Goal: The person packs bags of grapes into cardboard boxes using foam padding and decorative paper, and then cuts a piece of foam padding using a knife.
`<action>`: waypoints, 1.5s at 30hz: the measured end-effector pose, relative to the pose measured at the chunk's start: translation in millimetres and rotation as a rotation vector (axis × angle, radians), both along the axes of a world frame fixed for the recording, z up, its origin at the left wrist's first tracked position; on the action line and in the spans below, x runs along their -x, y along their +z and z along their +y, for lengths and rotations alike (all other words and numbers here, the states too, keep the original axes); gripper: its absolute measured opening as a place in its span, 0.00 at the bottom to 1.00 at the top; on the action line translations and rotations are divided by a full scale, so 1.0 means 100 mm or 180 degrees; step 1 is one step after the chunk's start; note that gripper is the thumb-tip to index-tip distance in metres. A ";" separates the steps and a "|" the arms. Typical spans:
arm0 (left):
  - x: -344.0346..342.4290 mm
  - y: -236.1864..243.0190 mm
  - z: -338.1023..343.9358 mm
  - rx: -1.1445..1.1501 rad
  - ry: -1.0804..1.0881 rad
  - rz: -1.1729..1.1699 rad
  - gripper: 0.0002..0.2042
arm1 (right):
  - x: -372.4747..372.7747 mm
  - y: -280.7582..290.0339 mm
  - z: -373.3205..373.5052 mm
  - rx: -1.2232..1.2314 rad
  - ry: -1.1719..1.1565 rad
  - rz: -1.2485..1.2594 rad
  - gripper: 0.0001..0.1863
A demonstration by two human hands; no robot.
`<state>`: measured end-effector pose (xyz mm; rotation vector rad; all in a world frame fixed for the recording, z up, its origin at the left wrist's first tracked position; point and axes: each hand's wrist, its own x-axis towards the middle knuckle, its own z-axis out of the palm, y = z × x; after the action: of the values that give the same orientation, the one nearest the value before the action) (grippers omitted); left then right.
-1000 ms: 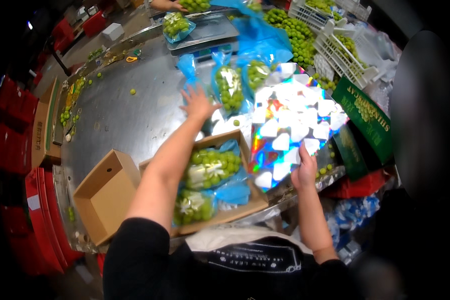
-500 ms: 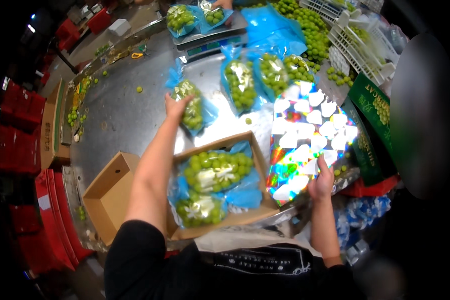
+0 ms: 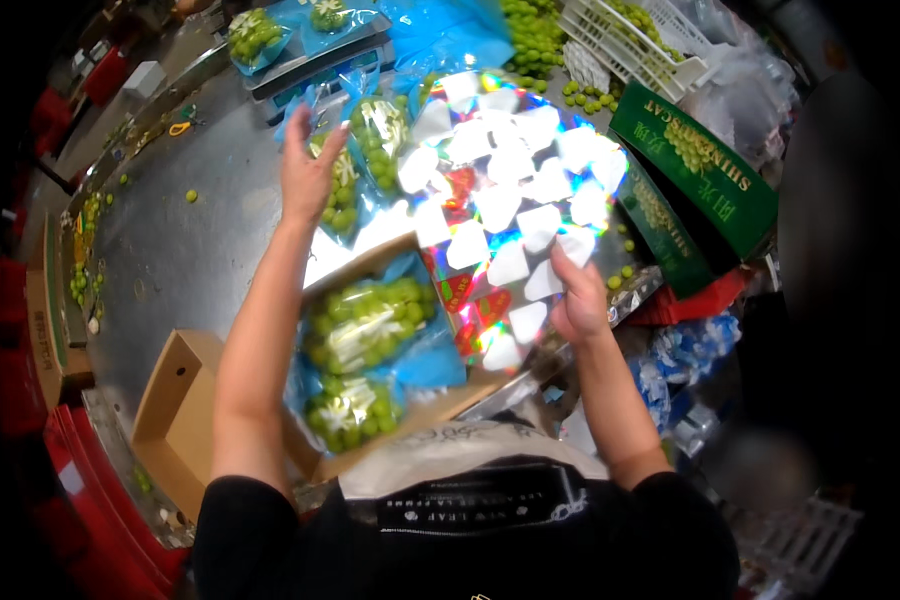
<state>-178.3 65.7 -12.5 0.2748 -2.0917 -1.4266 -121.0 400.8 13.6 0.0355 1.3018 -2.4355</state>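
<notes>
My right hand (image 3: 581, 298) pinches the edge of a shiny rainbow-foil sticker sheet (image 3: 507, 262), thumb on top. White blank shapes cover most of the sheet; a few red stickers remain near its left and lower edges. My left hand (image 3: 308, 178) is raised with fingers apart, beside and partly over a clear-and-blue bag of green grapes (image 3: 341, 207). Another bag of grapes (image 3: 378, 140) lies just right of it. Below the sheet, an open cardboard box (image 3: 451, 402) holds bagged green grapes (image 3: 365, 325) with blue wrapping.
An open cardboard box (image 3: 175, 390) stands at left. A scale (image 3: 315, 72) carries two grape bags at the back. Loose grapes (image 3: 532, 38) and a white crate (image 3: 620, 45) are at far right, near green printed boxes (image 3: 695, 170). Orange-handled scissors (image 3: 179, 128) lie far left.
The view has swung, so the scene sits further left. My left hand has come off the grape bag, fingers spread. The sticker sheet has moved left over the box's edge.
</notes>
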 end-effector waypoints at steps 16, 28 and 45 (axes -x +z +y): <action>-1.54 0.46 1.50 -0.2178 -0.0752 -0.0035 0.29 | -0.34 0.13 0.31 0.1615 0.1005 0.0197 0.39; -2.04 0.48 1.57 0.2095 -0.0644 0.0880 0.16 | -0.90 0.09 0.19 0.1515 0.0324 -0.0058 0.43; -2.06 0.48 1.50 0.1589 -0.1082 0.0688 0.09 | -0.86 0.09 0.48 0.2024 0.1149 -0.1454 0.29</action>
<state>27.8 215.6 35.5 -0.4308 -2.2932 -0.9983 -35.1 449.0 22.9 0.1599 0.2848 -2.2301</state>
